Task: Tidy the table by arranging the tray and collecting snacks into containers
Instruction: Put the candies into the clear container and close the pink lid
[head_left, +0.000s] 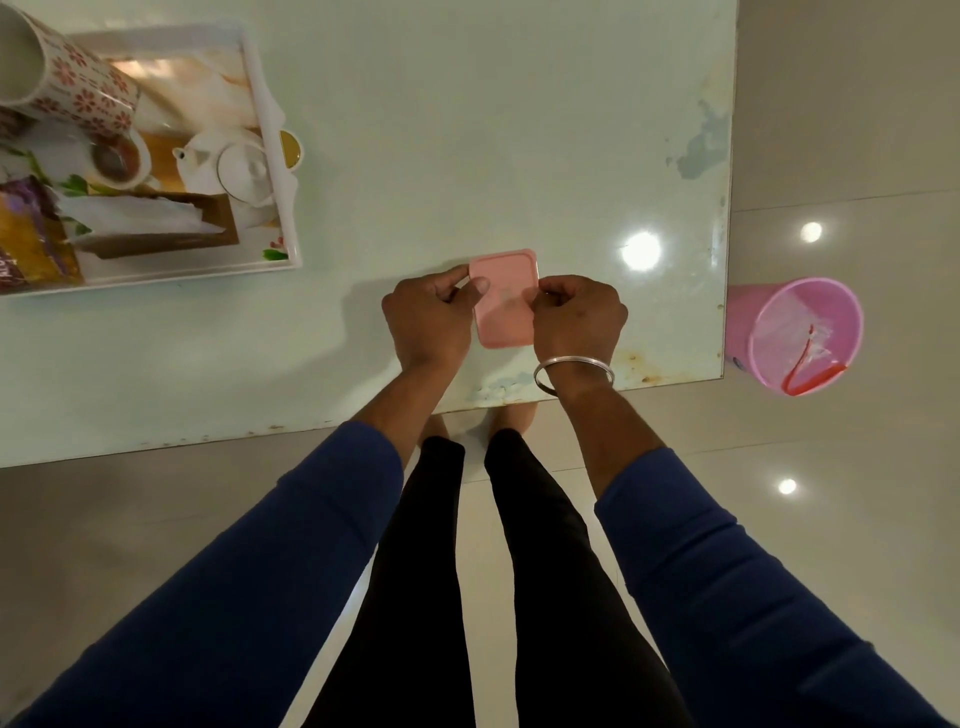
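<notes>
My left hand (428, 317) and right hand (576, 317) both pinch the small pink rectangular plastic lidded container (506, 296) near the table's (467, 130) front edge. The white tray (291, 208) far left holds mugs, teapot and snack packets.

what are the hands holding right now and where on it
Both hold the pink container lid by its long side edges: the left hand pinches the left edge, the right hand the right edge.

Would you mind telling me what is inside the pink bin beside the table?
The pink bin holds crumpled clear plastic and a red strip. Anything beneath them is covered and cannot be seen.
</notes>
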